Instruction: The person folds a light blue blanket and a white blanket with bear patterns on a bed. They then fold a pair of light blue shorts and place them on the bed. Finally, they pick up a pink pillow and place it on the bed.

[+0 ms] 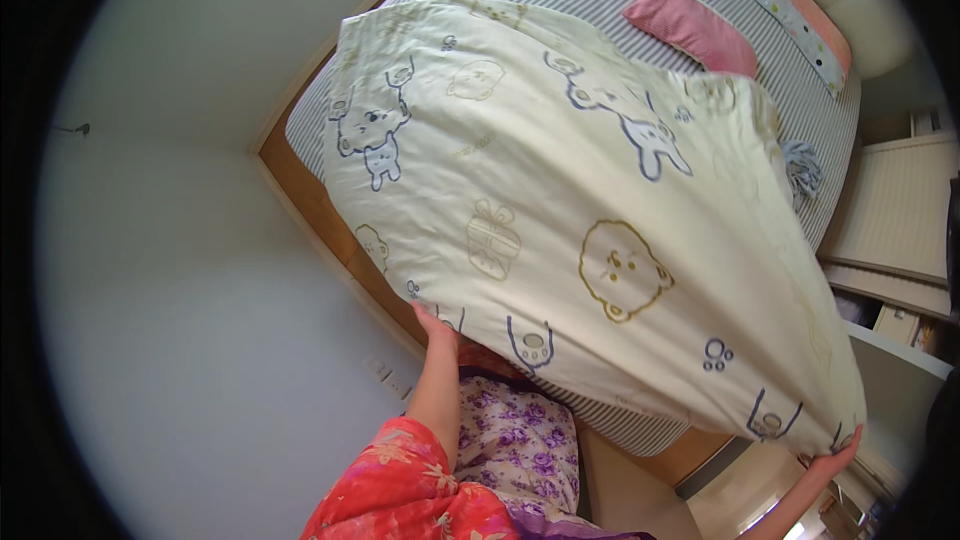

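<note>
A cream quilt (540, 200) printed with bears and rabbits spreads over much of the bed and is stretched between my two hands. Its near left edge is gripped in my left hand (436, 324), with the fingers partly hidden by the cloth. Far out to the right, my right hand (836, 456) holds the near right corner, lifted past the bed's edge. Under the quilt shows a grey-and-white striped sheet (330, 100). Toward the far right, a pink pillow (690, 28) lies on the sheet close to the quilt's edge.
A patterned pillow with an orange edge (785, 15) lies by the pale headboard (870, 10). A bunched grey-blue cloth (801, 168) rests at the right. The wooden bed frame (320, 215) runs along the white wall (190, 290). Drawers and shelves (890, 210) stand at the right.
</note>
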`<state>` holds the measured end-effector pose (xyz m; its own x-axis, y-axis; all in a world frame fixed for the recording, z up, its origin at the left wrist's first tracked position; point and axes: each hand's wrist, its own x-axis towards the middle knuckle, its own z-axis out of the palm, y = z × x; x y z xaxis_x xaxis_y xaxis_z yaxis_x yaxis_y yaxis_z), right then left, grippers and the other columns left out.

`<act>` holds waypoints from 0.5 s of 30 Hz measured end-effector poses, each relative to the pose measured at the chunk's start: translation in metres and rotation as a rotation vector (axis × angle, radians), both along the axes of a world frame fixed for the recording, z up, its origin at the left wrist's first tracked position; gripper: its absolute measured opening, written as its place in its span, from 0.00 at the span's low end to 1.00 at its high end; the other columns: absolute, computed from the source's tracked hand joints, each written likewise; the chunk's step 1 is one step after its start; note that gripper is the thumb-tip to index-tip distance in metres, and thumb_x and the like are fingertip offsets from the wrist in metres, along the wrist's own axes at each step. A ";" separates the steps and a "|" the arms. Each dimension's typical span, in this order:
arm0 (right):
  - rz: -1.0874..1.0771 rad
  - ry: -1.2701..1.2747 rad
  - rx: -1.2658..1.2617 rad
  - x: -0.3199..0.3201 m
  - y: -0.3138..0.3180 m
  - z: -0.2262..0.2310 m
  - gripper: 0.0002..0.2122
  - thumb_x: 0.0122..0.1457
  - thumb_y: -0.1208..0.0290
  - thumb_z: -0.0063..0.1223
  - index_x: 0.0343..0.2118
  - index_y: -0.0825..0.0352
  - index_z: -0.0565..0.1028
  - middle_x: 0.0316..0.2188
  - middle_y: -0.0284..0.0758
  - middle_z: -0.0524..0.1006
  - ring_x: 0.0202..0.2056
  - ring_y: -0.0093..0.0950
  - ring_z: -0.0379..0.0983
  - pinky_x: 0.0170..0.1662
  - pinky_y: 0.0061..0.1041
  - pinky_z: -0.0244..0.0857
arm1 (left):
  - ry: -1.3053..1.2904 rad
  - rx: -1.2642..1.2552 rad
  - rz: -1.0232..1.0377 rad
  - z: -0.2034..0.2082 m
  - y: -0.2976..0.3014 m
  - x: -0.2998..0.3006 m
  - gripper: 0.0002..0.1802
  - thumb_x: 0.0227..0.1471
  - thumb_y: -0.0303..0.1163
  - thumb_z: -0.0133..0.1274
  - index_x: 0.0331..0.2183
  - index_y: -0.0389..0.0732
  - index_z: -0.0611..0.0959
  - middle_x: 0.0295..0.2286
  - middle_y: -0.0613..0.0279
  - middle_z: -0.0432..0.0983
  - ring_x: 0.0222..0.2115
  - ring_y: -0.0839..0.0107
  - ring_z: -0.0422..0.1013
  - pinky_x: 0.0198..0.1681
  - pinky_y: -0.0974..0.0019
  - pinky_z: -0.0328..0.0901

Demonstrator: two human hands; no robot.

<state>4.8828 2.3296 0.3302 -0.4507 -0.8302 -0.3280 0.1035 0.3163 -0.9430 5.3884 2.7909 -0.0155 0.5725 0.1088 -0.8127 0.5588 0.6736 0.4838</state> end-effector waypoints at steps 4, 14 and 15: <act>0.016 -0.072 0.057 -0.025 0.010 0.001 0.24 0.46 0.60 0.49 0.46 0.67 0.64 0.44 0.37 0.67 0.45 0.35 0.63 0.47 0.36 0.58 | 0.047 -0.066 -0.110 -0.007 0.042 0.089 0.29 0.48 0.54 0.37 0.44 0.42 0.70 0.44 0.58 0.67 0.44 0.58 0.63 0.49 0.56 0.56; -0.139 -0.092 0.308 0.026 0.129 -0.041 0.22 0.46 0.60 0.49 0.43 0.67 0.67 0.41 0.39 0.69 0.40 0.37 0.66 0.42 0.37 0.62 | 0.042 0.154 -0.252 0.219 0.179 0.290 0.29 0.51 0.46 0.30 0.50 0.38 0.61 0.48 0.55 0.60 0.49 0.55 0.58 0.51 0.51 0.54; -0.027 -0.293 0.260 0.073 0.118 -0.035 0.20 0.49 0.63 0.46 0.44 0.68 0.66 0.43 0.39 0.69 0.42 0.37 0.66 0.45 0.37 0.61 | -0.018 0.194 -0.326 0.236 0.160 0.320 0.28 0.52 0.46 0.31 0.50 0.38 0.61 0.48 0.55 0.60 0.48 0.56 0.58 0.51 0.52 0.54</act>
